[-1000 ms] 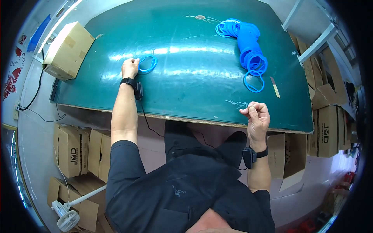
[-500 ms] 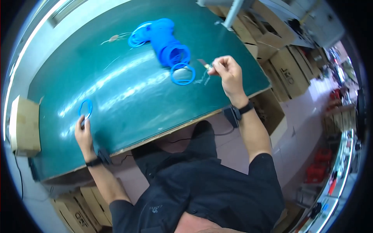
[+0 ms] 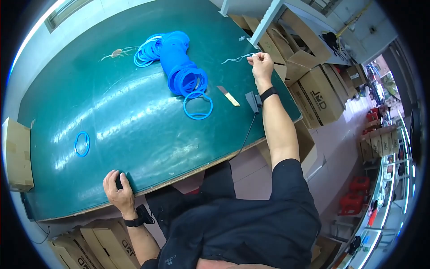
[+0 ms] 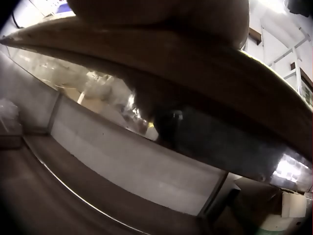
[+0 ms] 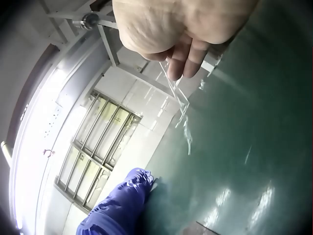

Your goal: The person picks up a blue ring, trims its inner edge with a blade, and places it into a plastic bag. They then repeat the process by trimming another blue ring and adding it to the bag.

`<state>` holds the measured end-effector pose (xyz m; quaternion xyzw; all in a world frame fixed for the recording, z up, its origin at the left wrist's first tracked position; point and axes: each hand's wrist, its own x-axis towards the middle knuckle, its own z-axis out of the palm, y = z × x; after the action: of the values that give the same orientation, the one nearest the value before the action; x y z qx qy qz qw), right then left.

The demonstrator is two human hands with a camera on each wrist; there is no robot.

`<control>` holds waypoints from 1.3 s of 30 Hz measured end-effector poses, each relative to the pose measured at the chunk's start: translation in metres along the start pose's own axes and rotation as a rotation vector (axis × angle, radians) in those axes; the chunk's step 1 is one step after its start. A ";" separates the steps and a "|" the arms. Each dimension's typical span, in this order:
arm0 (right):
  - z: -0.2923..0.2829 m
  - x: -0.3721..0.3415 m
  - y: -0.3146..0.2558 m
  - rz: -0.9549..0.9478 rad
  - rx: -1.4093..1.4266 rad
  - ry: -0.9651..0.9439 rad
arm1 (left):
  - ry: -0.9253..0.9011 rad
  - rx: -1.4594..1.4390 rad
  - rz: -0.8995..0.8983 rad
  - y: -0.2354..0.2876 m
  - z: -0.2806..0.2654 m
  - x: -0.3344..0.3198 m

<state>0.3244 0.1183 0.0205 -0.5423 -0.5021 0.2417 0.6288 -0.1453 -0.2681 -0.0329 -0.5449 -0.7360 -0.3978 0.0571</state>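
Observation:
My left hand (image 3: 118,190) rests at the table's front edge, its fingers loosely bent around no object. Beyond it a thin blue ring (image 3: 88,143) lies alone on the green table. Over the far right side, my right hand (image 3: 262,66) pinches a few thin whitish strands (image 5: 188,134), which dangle below the fingers in the right wrist view. A long overlapping pile of blue rings (image 3: 174,58) lies mid-table, with one looser ring (image 3: 198,118) at its near end. A knife (image 3: 230,98) with a pale handle lies between pile and right arm.
A cardboard box (image 3: 18,154) stands at the table's left edge. More cardboard cartons (image 3: 316,96) are stacked off the right side, near a white metal post (image 3: 266,24). A brownish tag with strings (image 3: 117,53) lies at the back.
My left hand has let go of the blue ring and drawn back to the front edge. My right hand has moved away to the far right with the strands. The head view has turned right.

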 end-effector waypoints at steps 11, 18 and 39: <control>0.024 -0.036 -0.019 -0.003 0.170 -0.078 | 0.070 0.071 0.047 -0.002 0.003 0.000; 0.074 -0.132 -0.116 -0.192 0.302 -0.114 | 0.088 -0.052 0.127 -0.004 -0.005 -0.008; 0.086 -0.147 -0.233 -0.438 0.022 -0.023 | -0.552 -0.560 0.009 0.020 -0.066 -0.091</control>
<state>0.1355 -0.0371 0.1739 -0.4105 -0.6125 0.1109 0.6664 -0.1153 -0.3779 -0.0247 -0.6289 -0.5845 -0.4214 -0.2921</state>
